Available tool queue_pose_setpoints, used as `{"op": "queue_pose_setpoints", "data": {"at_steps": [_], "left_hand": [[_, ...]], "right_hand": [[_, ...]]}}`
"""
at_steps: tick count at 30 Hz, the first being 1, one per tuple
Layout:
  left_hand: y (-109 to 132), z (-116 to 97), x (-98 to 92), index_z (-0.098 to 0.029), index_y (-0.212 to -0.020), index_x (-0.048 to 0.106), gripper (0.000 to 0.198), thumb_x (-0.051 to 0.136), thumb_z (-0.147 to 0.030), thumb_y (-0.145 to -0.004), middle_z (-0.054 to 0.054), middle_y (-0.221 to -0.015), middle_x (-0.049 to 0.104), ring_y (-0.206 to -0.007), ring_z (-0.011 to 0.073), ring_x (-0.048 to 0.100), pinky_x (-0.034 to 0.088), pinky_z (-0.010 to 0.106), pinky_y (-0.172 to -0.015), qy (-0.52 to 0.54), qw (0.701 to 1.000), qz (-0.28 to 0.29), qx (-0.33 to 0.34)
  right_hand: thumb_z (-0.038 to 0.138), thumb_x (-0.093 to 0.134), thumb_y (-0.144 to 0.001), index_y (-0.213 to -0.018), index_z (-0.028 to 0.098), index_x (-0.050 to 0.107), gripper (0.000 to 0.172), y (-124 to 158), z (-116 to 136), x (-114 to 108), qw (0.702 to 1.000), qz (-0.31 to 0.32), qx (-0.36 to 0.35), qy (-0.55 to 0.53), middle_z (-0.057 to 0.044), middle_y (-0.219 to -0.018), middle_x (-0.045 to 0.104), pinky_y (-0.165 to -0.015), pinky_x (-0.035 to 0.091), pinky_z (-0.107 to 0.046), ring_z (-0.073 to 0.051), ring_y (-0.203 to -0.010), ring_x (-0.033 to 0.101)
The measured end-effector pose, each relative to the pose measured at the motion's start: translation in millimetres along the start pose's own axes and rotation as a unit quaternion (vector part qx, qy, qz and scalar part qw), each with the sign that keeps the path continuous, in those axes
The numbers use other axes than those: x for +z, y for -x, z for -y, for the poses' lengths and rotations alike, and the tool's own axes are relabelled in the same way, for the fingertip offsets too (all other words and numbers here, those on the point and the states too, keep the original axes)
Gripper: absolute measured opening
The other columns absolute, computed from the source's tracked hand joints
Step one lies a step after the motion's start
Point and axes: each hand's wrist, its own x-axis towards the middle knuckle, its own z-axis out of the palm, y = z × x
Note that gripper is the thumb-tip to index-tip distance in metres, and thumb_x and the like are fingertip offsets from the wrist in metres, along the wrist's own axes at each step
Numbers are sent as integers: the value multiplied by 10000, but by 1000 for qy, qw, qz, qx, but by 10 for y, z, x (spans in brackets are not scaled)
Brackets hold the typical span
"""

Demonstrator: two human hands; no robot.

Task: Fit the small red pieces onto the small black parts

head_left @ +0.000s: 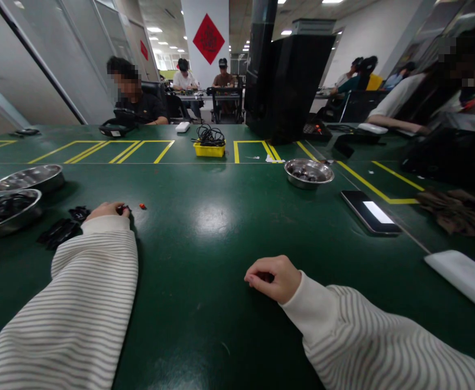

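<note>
My left hand (108, 210) reaches forward on the green table (196, 260), its fingers curled at a small dark piece (122, 208) whose kind I cannot make out. A tiny orange piece (142, 206) lies just right of that hand. To its left sit black parts (60, 233) in a loose pile. My right hand (277, 277) rests nearer to me, thumb and fingers pinched together; whatever may be inside is hidden. Left of the pile stands a steel bowl (28, 221) of dark parts, with another steel bowl (56, 181) behind it.
A steel bowl (290, 174) with small dark parts stands ahead on the right. Beyond my right hand lie a phone (353, 208), a white object (464, 276) and brown cloth (460, 216). A yellow bin (208, 151) holds black cables. People sit around the room.
</note>
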Motion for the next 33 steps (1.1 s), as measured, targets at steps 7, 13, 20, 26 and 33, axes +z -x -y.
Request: {"op": "queue_pose_setpoints", "data": {"at_steps": [7, 13, 20, 26, 33], "left_hand": [[17, 0, 215, -166, -1201, 461, 520, 429, -425, -751, 93, -1166, 488, -1040, 275, 345, 320, 346, -850, -15, 978, -161, 132], [-107, 3, 342, -151, -1078, 580, 401, 367, -360, -809, 66, -984, 613, -898, 198, 441, 338, 259, -796, -18, 957, -150, 246], [60, -172, 388, -165, -974, 642, 384, 387, -381, -786, 78, -892, 618, -809, 194, 521, 389, 264, -742, 24, 941, -151, 303], [536, -697, 492, -210, -799, 674, 262, 438, -322, -777, 55, -794, 634, -741, 154, 576, 454, 248, -678, 164, 862, -132, 461], [1437, -1206, 490, -165, -809, 624, 144, 504, -237, -773, 44, -747, 623, -620, 93, 587, 486, 182, -567, 338, 726, -87, 592]], "right_hand": [[214, 526, -766, -697, 134, 657, 168, -2, 17, 13, 1000, 3, -10, 16, -27, -581, 633, -433, 410, -169, -91, -463, 528], [215, 524, -765, -690, 133, 657, 173, -12, 16, 12, 1000, 0, -14, 16, -28, -575, 630, -426, 408, -173, -90, -457, 520], [217, 519, -772, -691, 126, 652, 181, -23, 40, 3, 1000, 10, -15, 13, -32, -583, 630, -425, 418, -175, -92, -463, 524], [217, 515, -776, -694, 135, 651, 179, -19, 36, -4, 1000, 12, -13, 21, -30, -585, 629, -433, 425, -183, -95, -466, 528], [213, 503, -765, -681, 138, 647, 183, -23, 61, -9, 999, -31, -24, 31, -26, -560, 623, -421, 400, -176, -91, -444, 518]]}}
